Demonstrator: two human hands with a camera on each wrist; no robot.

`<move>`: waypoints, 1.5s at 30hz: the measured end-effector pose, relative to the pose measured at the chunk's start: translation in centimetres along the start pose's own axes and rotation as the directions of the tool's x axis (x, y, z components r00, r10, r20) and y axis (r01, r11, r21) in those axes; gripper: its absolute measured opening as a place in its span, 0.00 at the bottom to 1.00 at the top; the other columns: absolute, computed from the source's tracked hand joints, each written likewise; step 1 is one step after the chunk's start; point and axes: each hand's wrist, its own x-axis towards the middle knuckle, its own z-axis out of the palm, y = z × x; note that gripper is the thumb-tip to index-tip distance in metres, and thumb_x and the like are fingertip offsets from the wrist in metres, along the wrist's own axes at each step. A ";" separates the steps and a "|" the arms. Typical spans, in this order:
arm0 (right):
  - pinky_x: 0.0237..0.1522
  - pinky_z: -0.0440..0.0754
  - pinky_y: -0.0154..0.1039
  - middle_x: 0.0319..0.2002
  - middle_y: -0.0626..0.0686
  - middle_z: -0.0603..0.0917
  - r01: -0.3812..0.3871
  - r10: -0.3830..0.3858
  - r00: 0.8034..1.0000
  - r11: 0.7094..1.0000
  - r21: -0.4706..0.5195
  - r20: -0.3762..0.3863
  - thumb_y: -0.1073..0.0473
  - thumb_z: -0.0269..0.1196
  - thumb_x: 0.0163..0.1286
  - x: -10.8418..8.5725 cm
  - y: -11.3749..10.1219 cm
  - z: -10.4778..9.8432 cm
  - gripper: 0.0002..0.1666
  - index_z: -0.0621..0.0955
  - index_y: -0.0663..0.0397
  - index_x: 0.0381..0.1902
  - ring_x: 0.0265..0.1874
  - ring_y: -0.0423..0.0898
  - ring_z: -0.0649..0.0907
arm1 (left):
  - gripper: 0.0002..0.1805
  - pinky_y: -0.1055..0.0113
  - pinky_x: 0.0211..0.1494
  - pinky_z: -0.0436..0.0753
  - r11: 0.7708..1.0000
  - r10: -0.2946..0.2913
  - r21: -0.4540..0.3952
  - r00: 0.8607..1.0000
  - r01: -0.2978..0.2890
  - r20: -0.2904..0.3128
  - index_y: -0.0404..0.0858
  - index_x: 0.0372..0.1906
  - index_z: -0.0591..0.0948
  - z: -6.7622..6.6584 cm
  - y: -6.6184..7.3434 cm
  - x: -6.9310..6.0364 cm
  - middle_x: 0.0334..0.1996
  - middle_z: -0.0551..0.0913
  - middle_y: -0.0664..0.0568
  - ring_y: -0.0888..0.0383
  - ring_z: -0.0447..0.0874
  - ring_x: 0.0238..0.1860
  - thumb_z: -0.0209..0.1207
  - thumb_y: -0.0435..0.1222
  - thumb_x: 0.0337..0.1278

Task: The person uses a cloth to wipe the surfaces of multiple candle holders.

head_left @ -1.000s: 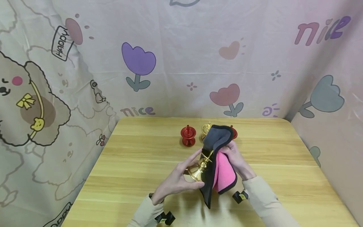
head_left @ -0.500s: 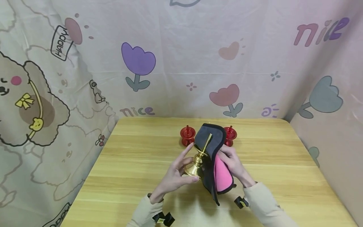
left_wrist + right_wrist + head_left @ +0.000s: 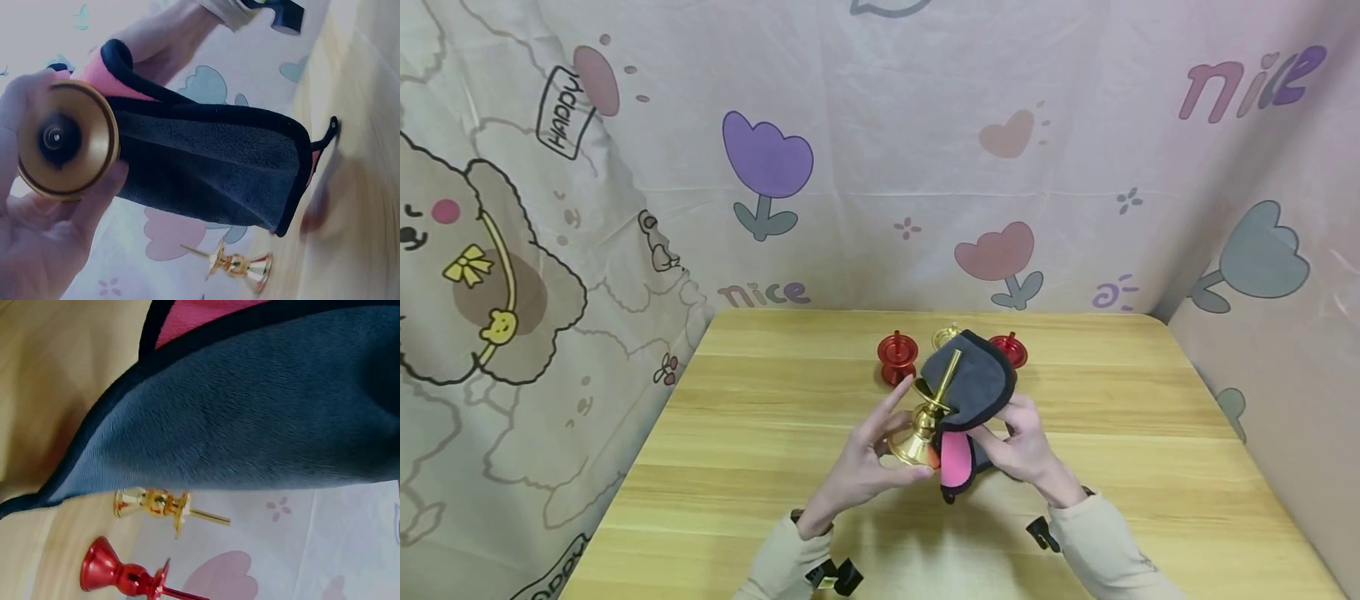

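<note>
Tilted above the table, a gold candle holder [image 3: 916, 447] with a thin upright stem is held by its flared base between the thumb and fingers of my left hand [image 3: 861, 471]. In the left wrist view the underside of its base [image 3: 97, 147] faces the camera. My right hand [image 3: 1026, 450] grips a cloth [image 3: 973, 383], grey on one face and pink on the other, with black edging. The cloth lies against the holder's right side, its grey face behind the stem. In the right wrist view the cloth [image 3: 212, 425] hides the fingers.
Behind the hands stand a red candle holder [image 3: 897, 354], a second gold one [image 3: 943, 337] partly hidden by the cloth, and another red one [image 3: 1011, 347]. The wooden table [image 3: 760, 433] meets a printed fabric backdrop [image 3: 865, 167] at its far edge.
The gold candle holder has shifted slightly left and its stem now clears the cloth. The cloth has been refolded; its grey top swung left, then back right, and less pink shows.
</note>
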 end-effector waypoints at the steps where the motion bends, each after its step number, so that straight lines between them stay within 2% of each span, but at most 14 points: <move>1: 0.58 0.80 0.27 0.40 0.57 0.87 0.018 -0.018 1.000 0.999 -0.047 0.003 0.59 0.65 0.71 0.0 0.0 -0.1 0.11 0.87 0.63 0.39 0.50 0.37 0.84 | 0.57 0.62 0.45 0.90 0.999 0.009 0.053 1.000 -0.009 -0.007 0.37 0.80 0.52 0.1 0.0 0.0 0.53 0.84 0.30 0.60 0.86 0.54 0.72 0.24 0.47; 5: 0.58 0.79 0.25 0.37 0.62 0.85 0.072 -0.069 0.997 0.982 -0.172 0.024 0.58 0.63 0.73 0.1 0.0 -0.3 0.15 0.86 0.67 0.36 0.47 0.39 0.84 | 0.56 0.65 0.43 0.90 0.986 0.038 0.164 0.999 -0.035 -0.020 0.38 0.80 0.53 0.3 0.0 0.2 0.51 0.86 0.35 0.60 0.86 0.49 0.74 0.28 0.48; 9: 0.52 0.80 0.27 0.38 0.62 0.84 0.086 -0.082 0.996 0.988 -0.128 0.034 0.60 0.63 0.72 0.1 0.3 -0.2 0.15 0.85 0.69 0.34 0.44 0.41 0.82 | 0.56 0.65 0.44 0.90 0.998 0.020 -0.065 0.999 -0.018 0.028 0.37 0.81 0.47 0.2 -0.3 0.1 0.54 0.81 0.24 0.63 0.86 0.50 0.68 0.23 0.53; 13: 0.50 0.81 0.30 0.40 0.61 0.84 0.098 -0.097 0.995 0.994 -0.049 0.022 0.63 0.63 0.71 -0.1 0.7 0.0 0.12 0.83 0.70 0.33 0.44 0.42 0.82 | 0.54 0.68 0.45 0.89 0.946 0.003 -0.324 0.997 0.024 0.081 0.38 0.82 0.42 -0.1 -0.8 0.1 0.60 0.68 0.13 0.63 0.86 0.54 0.65 0.26 0.60; 18: 0.52 0.80 0.29 0.40 0.59 0.85 0.094 -0.094 0.996 0.994 -0.046 0.007 0.63 0.63 0.72 -0.7 1.2 0.2 0.11 0.84 0.70 0.38 0.47 0.40 0.83 | 0.52 0.71 0.52 0.87 0.905 -0.019 -0.421 0.992 0.070 0.125 0.40 0.82 0.39 -0.3 -1.2 0.2 0.63 0.59 0.09 0.63 0.86 0.56 0.62 0.34 0.65; 22: 0.43 0.78 0.30 0.34 0.60 0.83 0.069 -0.075 0.996 0.989 -0.129 -0.040 0.63 0.61 0.73 -1.1 1.5 0.2 0.12 0.83 0.70 0.36 0.40 0.39 0.81 | 0.52 0.69 0.56 0.85 0.935 -0.122 -0.316 0.982 0.163 0.147 0.46 0.82 0.38 -0.2 -0.7 0.4 0.67 0.62 0.15 0.64 0.83 0.58 0.60 0.32 0.66; 26: 0.46 0.79 0.27 0.31 0.63 0.82 0.048 -0.076 0.990 0.973 -0.226 -0.115 0.62 0.60 0.74 -1.2 1.4 0.1 0.16 0.83 0.73 0.31 0.40 0.39 0.81 | 0.57 0.64 0.64 0.82 0.972 -0.234 0.002 0.970 0.234 0.059 0.58 0.82 0.41 0.7 0.4 0.4 0.65 0.74 0.35 0.57 0.79 0.63 0.69 0.38 0.60; 28: 0.52 0.79 0.25 0.32 0.65 0.82 0.055 -0.085 0.991 0.965 -0.257 -0.107 0.62 0.59 0.74 -1.1 1.3 0.1 0.17 0.83 0.73 0.31 0.43 0.38 0.81 | 0.60 0.61 0.63 0.83 0.971 -0.196 0.140 0.981 0.195 -0.003 0.57 0.82 0.42 1.2 0.8 0.4 0.61 0.79 0.41 0.54 0.83 0.59 0.72 0.40 0.55; 31: 0.60 0.79 0.27 0.35 0.66 0.83 0.080 -0.101 0.993 0.959 -0.271 -0.066 0.62 0.59 0.75 -0.9 1.1 0.1 0.17 0.84 0.73 0.32 0.49 0.39 0.82 | 0.61 0.62 0.58 0.86 0.965 -0.066 0.249 0.996 0.079 -0.057 0.47 0.82 0.45 1.7 0.9 0.5 0.53 0.84 0.42 0.56 0.86 0.51 0.74 0.37 0.52; 33: 0.60 0.78 0.27 0.35 0.64 0.83 0.102 -0.119 0.992 0.960 -0.260 -0.051 0.62 0.59 0.74 -0.7 1.0 0.1 0.16 0.83 0.72 0.32 0.50 0.40 0.82 | 0.57 0.63 0.53 0.88 0.979 -0.007 0.204 0.998 0.019 -0.060 0.42 0.82 0.48 1.6 0.7 0.6 0.49 0.86 0.39 0.61 0.87 0.47 0.72 0.31 0.53; 36: 0.54 0.80 0.28 0.34 0.62 0.83 0.128 -0.146 0.987 0.966 -0.225 -0.068 0.63 0.60 0.74 -0.6 1.0 0.4 0.15 0.83 0.72 0.31 0.45 0.41 0.83 | 0.54 0.66 0.47 0.89 1.000 -0.004 0.013 1.000 0.005 -0.018 0.39 0.82 0.48 1.0 0.4 0.5 0.51 0.83 0.30 0.66 0.86 0.47 0.68 0.24 0.55; 41: 0.43 0.81 0.31 0.31 0.61 0.82 0.133 -0.157 0.983 0.968 -0.212 -0.100 0.64 0.60 0.73 -0.7 1.2 0.8 0.14 0.83 0.73 0.30 0.38 0.40 0.81 | 0.51 0.69 0.49 0.88 0.965 -0.030 -0.257 0.996 0.050 0.084 0.37 0.82 0.42 0.1 -0.4 0.5 0.59 0.72 0.15 0.66 0.85 0.53 0.60 0.25 0.63; 43: 0.42 0.80 0.31 0.30 0.62 0.82 0.131 -0.161 0.980 0.966 -0.225 -0.121 0.65 0.60 0.73 -0.9 1.4 0.9 0.15 0.82 0.73 0.30 0.38 0.40 0.80 | 0.50 0.68 0.53 0.87 0.966 -0.037 -0.251 0.994 0.063 0.107 0.39 0.82 0.41 0.0 -0.4 0.6 0.61 0.71 0.17 0.63 0.85 0.56 0.59 0.27 0.65; 45: 0.36 0.77 0.31 0.27 0.59 0.79 0.127 -0.167 0.975 0.959 -0.252 -0.144 0.64 0.59 0.73 -0.9 1.5 0.9 0.16 0.81 0.73 0.28 0.34 0.40 0.77 | 0.52 0.61 0.59 0.85 0.988 -0.092 -0.115 0.992 0.102 0.084 0.45 0.83 0.42 0.2 0.0 0.7 0.63 0.75 0.24 0.61 0.83 0.59 0.63 0.31 0.64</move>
